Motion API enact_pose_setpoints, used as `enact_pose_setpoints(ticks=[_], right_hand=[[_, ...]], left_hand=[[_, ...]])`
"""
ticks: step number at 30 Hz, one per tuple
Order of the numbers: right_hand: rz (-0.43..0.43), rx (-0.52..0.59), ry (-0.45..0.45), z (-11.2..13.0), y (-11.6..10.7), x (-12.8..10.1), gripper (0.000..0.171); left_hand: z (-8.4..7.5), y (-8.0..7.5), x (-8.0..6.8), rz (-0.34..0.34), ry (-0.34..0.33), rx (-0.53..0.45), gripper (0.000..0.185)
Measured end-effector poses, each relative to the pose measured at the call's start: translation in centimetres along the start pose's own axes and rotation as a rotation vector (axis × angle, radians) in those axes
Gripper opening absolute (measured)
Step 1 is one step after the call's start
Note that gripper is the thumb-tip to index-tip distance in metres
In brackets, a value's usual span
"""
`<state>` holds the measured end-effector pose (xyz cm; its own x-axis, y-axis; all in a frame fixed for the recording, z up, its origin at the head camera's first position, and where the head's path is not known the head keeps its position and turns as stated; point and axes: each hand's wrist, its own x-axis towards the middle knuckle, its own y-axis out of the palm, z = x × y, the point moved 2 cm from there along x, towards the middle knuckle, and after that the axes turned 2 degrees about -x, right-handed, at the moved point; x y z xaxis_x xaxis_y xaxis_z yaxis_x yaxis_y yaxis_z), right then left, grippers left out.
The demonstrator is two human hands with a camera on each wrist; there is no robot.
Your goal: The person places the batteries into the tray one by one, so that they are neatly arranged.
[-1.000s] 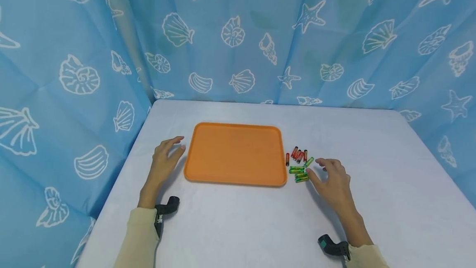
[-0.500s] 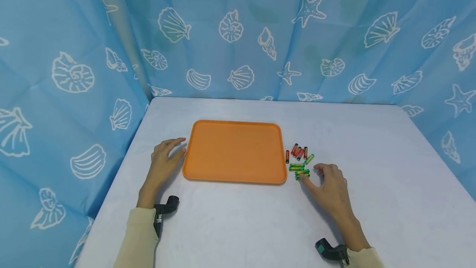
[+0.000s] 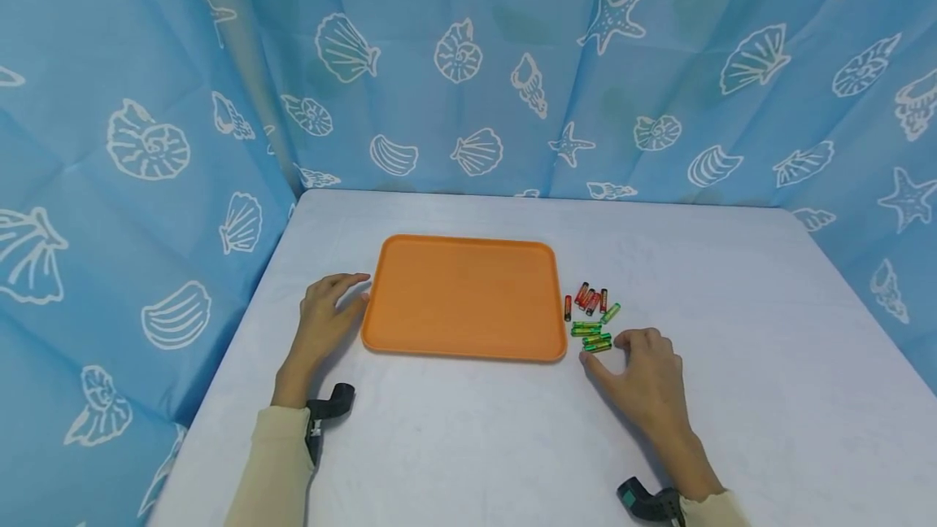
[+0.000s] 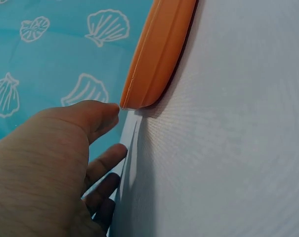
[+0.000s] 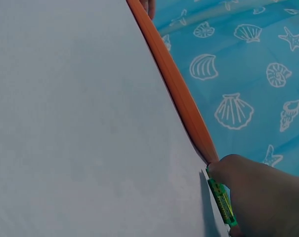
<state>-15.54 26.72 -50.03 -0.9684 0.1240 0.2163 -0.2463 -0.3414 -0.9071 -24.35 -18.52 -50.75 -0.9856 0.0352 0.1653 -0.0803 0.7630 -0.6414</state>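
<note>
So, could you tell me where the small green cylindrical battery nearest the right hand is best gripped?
Probably across the middle of the green battery, pinched from above by the right hand: it lies flat on the white table, other batteries crowd its far side, and its ends are narrow.

Green batteries (image 3: 591, 335): printing was present on the wraps, too small and blurred to read in any view.
Red batteries (image 3: 589, 299): no legible marks.
Orange tray (image 3: 464, 352): carried no text.
Blue curtain (image 3: 468, 63): bore shell and starfish drawings only, no lettering.
</note>
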Motion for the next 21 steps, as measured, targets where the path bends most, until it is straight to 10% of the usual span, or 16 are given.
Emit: enact_pose_setpoints(ticks=[21], right_hand=[[-0.035,-0.001,-0.017,0.21,0.32,-0.12,0.052]], left_hand=[[0.15,0.1,0.09,-0.001,0.044,0.027,0.035]])
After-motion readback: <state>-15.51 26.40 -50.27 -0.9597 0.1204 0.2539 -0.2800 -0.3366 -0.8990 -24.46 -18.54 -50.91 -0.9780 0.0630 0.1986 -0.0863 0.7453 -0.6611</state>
